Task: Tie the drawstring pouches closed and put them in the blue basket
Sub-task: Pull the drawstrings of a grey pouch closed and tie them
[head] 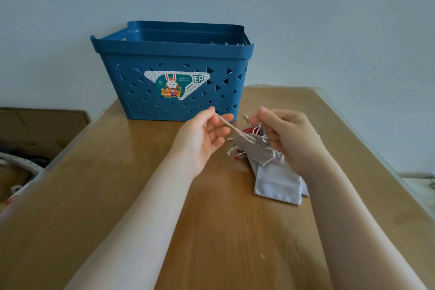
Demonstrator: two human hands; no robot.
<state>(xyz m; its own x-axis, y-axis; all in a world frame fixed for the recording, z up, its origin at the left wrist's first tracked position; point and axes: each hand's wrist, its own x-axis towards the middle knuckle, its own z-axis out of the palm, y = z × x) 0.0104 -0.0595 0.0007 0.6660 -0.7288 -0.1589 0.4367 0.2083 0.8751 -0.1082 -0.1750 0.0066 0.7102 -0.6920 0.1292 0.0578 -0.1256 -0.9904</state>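
Perforated blue plastic basket (174, 73) with a cartoon sticker stood at the far left-centre of the wooden tabletop (117, 195). Left hand (202, 139) pinched a pale drawstring cord (231, 128), pulled taut from a small grey fabric pouch (256, 150). Right hand (287, 139) gripped that pouch's gathered mouth, above flat grey pouches (277, 183) heaped just right of centre.
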